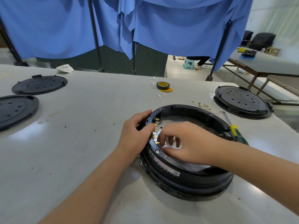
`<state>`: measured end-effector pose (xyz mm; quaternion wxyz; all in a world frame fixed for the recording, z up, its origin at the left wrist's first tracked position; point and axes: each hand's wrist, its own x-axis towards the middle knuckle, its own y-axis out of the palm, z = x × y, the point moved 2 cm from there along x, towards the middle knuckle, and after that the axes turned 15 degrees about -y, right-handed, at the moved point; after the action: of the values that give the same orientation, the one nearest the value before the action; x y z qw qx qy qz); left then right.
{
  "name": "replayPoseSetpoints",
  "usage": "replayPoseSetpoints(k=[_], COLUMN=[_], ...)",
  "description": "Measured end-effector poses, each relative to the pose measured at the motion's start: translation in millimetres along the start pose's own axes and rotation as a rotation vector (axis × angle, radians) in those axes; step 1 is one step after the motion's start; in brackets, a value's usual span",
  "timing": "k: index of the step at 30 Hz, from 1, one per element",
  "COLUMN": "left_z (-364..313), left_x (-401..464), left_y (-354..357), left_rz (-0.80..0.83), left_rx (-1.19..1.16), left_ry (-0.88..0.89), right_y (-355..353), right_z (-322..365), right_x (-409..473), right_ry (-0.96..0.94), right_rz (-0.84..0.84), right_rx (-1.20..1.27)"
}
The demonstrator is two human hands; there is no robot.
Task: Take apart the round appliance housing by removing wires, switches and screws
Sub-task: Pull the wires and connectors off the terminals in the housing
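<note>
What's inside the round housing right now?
Inside the round housing: a grey metal plate with small holes, and a row of brass terminals along the left inner wall. The right hand reaches in and covers the near part of the plate; the left hand grips the rim.

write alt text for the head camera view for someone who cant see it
Two bare hands work at the left rim of a round black appliance housing on a grey table: the left hand grips the rim beside a row of brass terminals, the right hand reaches inside. A green-handled screwdriver lies behind the housing.
</note>
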<state>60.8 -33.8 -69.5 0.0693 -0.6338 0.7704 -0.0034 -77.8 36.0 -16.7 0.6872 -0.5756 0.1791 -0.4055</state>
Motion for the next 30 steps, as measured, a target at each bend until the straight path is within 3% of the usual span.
replayPoseSetpoints(k=[15,25,30], left_z=[-2,-3,-1], left_x=[0,1,2], left_y=[0,0,-2], left_rz=[-0.002,0.023,-0.014], left_rx=[0.028,0.007,0.118], left_ry=[0.005,0.012,0.066], right_y=[15,5,11], right_z=[1,-5,-5], right_x=[11,21,15], right_ry=[0.287,0.214,0.227], right_rz=[-0.068,0.095,0.039], right_rx=[0.015,0.045,0.065])
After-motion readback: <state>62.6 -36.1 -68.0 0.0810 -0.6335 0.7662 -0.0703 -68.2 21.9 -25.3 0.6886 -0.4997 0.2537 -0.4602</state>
